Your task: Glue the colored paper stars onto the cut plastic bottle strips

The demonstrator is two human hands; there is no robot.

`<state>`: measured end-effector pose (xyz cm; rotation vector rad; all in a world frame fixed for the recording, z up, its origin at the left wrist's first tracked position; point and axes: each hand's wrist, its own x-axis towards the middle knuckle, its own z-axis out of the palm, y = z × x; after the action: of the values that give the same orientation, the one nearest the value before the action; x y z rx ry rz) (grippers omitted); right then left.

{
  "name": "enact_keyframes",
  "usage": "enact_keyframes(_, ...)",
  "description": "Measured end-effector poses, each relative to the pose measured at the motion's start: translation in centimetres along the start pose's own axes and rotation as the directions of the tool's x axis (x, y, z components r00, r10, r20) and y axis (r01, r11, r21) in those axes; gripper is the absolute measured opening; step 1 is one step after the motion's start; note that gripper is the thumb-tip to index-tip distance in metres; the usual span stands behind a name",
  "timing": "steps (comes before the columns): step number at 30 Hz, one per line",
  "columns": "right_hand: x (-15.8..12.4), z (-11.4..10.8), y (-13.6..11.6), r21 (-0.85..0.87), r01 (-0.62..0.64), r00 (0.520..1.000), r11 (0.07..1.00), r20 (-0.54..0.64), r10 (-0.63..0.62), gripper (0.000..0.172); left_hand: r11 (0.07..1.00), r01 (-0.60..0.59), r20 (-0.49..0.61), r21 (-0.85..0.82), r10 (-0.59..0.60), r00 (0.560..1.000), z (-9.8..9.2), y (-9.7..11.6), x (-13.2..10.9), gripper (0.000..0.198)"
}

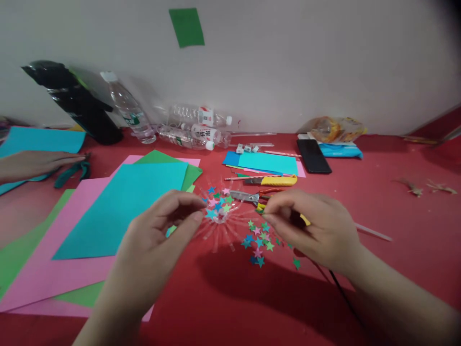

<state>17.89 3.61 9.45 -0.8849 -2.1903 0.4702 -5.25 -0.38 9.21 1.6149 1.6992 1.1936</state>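
Note:
In front of me on the red table is a clear plastic piece (220,219), its thin strips fanned outward. Pink, blue and green paper stars (218,206) dot its upper part. My left hand (158,235) is at its left side, thumb and fingers curled together on the tip of a strip. To the right, my right hand (317,226) pinches a small green paper star (260,211) between thumb and index finger. Several loose stars (259,242) lie below and left of the right hand.
Scissors (247,196), a yellow cutter (279,180) and a black phone (314,156) lie beyond. Coloured sheets (126,206) spread left. Plastic bottles (190,137) and a dark bottle (79,105) line the wall. Another person's hand (39,164) rests at far left.

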Motion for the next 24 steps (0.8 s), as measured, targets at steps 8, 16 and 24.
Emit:
enact_keyframes(8,1.4,1.0,-0.2,0.074,0.008,0.995,0.997,0.094,-0.015,0.009,0.916,-0.222,0.100,0.333,0.200,0.975,1.0,-2.4,-0.8,0.011)
enact_keyframes(16,0.8,2.6,0.7,0.126,-0.026,0.991,0.992,0.136,0.009,0.009,0.848,-0.321,0.088,0.421,0.314,0.945,2.7,-3.0,-1.8,0.019)
enact_keyframes(24,0.5,3.6,1.8,0.177,-0.100,0.975,0.979,0.213,0.061,0.005,0.787,-0.388,0.052,0.479,0.416,0.908,2.6,-2.8,-2.4,0.019)
